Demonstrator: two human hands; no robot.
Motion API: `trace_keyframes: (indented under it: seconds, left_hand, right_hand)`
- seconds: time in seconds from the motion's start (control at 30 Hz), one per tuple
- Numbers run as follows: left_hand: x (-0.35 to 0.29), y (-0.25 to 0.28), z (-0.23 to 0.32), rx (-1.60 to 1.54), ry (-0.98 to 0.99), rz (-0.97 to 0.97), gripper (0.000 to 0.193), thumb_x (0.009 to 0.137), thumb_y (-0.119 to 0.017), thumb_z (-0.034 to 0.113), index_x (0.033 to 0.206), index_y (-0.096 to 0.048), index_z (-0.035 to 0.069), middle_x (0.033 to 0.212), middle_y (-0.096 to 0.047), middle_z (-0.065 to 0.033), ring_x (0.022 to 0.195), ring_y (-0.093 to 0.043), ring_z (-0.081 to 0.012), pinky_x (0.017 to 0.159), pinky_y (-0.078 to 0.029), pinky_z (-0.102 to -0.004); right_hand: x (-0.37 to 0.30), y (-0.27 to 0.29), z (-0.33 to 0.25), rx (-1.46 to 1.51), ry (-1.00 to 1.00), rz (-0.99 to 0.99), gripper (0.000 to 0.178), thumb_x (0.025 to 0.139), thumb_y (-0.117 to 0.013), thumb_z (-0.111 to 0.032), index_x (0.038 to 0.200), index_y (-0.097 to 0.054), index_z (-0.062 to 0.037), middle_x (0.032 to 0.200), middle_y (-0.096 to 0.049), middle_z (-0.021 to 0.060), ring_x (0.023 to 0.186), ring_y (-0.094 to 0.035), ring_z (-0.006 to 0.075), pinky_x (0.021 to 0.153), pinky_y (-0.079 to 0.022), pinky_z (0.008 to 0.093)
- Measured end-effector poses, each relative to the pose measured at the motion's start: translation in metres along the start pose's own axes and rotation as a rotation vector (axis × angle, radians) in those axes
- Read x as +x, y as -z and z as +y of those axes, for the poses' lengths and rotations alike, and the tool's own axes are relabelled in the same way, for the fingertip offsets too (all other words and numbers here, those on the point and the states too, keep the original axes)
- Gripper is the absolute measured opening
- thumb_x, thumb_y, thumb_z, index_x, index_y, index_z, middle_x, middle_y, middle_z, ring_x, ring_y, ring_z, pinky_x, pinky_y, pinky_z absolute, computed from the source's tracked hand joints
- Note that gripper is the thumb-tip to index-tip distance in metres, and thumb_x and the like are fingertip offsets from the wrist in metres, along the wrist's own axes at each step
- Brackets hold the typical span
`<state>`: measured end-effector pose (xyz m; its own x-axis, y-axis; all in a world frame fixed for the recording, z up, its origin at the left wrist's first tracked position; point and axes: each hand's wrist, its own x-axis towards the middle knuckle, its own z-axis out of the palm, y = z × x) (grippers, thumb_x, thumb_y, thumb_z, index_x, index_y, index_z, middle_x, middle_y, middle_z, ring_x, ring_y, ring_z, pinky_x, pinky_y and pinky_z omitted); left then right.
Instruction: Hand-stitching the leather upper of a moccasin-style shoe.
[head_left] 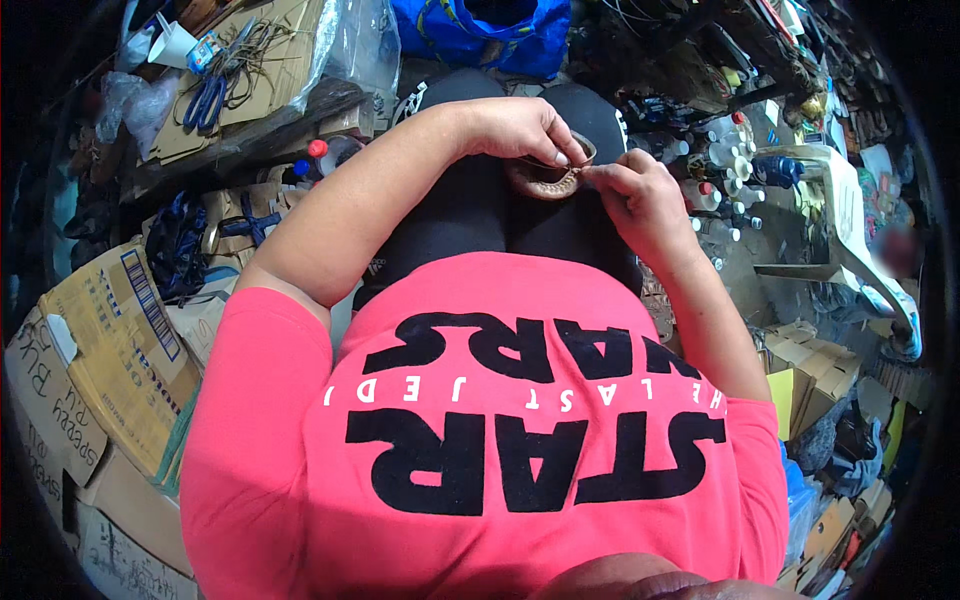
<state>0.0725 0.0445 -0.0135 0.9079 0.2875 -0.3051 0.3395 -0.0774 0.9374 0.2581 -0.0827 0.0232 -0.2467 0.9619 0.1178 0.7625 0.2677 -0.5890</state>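
With both hands bent in over the lap, the brown curved piece (547, 190) sits on the dark trousers (440, 225), up toward the knees and roughly between the thighs. Its rounded outer edge faces the pink shirt (490, 275); the hollow side opens away from the torso. Long axis looks roughly crosswise to the thighs, right end tipped a bit toward the knees — but fingers cover part of the far rim, so I can't tell its full outline. The near edge has a ridged, stitch-like texture.

Left hand (535, 130) comes over from the far left side, fingers clamped on the piece's far rim. Right hand (640, 188) is at the right edge, thumb and forefinger pinched together; whether on the rim or on something thin is too small to tell.

Edges: toward the torso, a strip of trouser fabric separates piece from shirt hem. Past the knees, a blue bag (490, 45) sits close. Right side, a cluster of capped bottles (725, 157) stands near the right wrist — tighter there — with a white chair (850, 205) farther out. Left side, stacked cardboard (265, 75) carries blue-handled tools (207, 103), well apart from the piece.
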Motion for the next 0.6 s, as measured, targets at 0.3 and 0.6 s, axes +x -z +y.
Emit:
trace_keyframes:
  seconds: [0.3,0.6]
  left_hand:
    - [0.006,0.007,-0.001,0.074,-0.049,-0.090,0.030,0.078,-0.062,0.001,0.109,-0.063,0.001,0.097,-0.066,-0.0038,0.088,-0.058,-0.0101,0.084,-0.044,-0.0252]
    - [0.003,-0.004,-0.005,0.272,-0.167,0.394,0.023,0.073,-0.068,0.005,0.094,-0.058,0.001,0.079,-0.062,-0.0064,0.076,-0.061,-0.0179,0.071,-0.048,-0.0316]
  right_hand:
    - [0.035,0.016,-0.014,-0.472,0.118,-0.334,0.026,0.074,-0.054,-0.003,0.093,-0.069,-0.0140,0.088,-0.057,0.0137,0.084,-0.057,0.0320,0.073,-0.045,0.0408]
    - [0.031,-0.003,0.034,0.258,-0.121,-0.274,0.012,0.077,-0.067,-0.007,0.088,-0.066,-0.0041,0.076,-0.057,0.0050,0.074,-0.057,0.0160,0.070,-0.046,0.0282]
